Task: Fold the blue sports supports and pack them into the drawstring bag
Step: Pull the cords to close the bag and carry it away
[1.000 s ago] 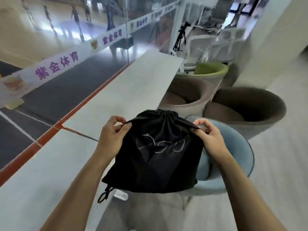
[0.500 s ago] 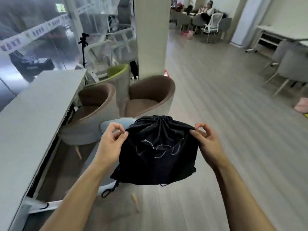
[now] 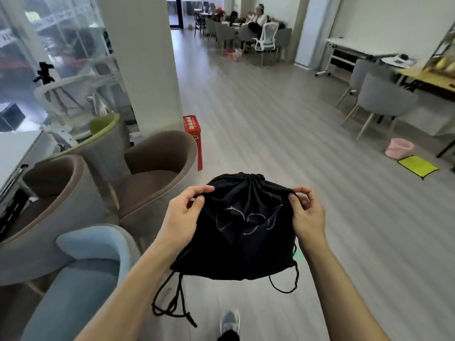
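Both hands, left [image 3: 181, 221] and right [image 3: 306, 214], pinch black drawstring bag [image 3: 242, 230] above grey plank floor [image 3: 295, 143]; armchairs [image 3: 157, 168] left.

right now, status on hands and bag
Left hand and right hand both pinching the black drawstring bag, mouth cinched. No blue supports visible. Brown armchair close left.
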`<move>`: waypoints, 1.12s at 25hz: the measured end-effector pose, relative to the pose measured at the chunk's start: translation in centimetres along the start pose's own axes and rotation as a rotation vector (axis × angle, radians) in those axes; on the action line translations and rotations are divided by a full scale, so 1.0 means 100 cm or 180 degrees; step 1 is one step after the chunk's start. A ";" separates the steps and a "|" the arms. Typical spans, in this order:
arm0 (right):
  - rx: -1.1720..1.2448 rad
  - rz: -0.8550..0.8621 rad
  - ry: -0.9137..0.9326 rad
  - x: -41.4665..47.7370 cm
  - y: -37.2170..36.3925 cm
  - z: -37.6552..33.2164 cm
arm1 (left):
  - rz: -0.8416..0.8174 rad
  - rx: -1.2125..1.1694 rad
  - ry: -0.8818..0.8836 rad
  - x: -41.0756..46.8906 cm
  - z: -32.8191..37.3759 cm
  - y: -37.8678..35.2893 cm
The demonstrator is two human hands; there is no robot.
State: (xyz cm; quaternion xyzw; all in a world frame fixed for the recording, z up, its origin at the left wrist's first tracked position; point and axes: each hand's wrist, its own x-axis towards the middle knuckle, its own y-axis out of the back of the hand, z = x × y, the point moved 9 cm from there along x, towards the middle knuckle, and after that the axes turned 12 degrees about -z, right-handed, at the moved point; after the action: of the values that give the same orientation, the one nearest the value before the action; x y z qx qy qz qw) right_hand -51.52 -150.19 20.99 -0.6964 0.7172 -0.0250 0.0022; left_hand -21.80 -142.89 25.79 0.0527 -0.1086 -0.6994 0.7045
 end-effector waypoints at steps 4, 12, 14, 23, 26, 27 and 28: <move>-0.0096 0.0147 0.0017 0.122 0.036 -0.004 | -0.0178 -0.0169 0.0084 0.134 -0.011 -0.036; -0.0059 0.0554 0.0256 0.382 0.107 -0.029 | -0.0429 -0.0185 -0.0106 0.417 0.014 -0.113; 0.0001 0.0603 0.0253 0.461 0.126 -0.025 | -0.0476 -0.0090 -0.0066 0.502 0.006 -0.134; 0.0165 0.0393 0.0191 0.837 0.173 -0.014 | -0.0289 -0.0111 0.0269 0.869 -0.016 -0.201; 0.0094 0.0365 0.0152 0.960 0.175 -0.014 | -0.0259 -0.0199 0.0262 0.986 -0.021 -0.211; 0.0113 0.0379 0.0154 1.003 0.176 -0.014 | -0.0280 -0.0227 0.0258 1.030 -0.024 -0.216; 0.0113 0.0417 0.0138 1.053 0.178 -0.010 | -0.0301 -0.0260 0.0270 1.080 -0.032 -0.219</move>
State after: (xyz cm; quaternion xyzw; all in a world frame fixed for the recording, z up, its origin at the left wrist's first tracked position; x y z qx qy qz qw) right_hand -72.53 -254.83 24.63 -0.6471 0.7606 -0.0525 0.0007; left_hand -42.64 -251.19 26.29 0.0585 -0.0474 -0.7329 0.6762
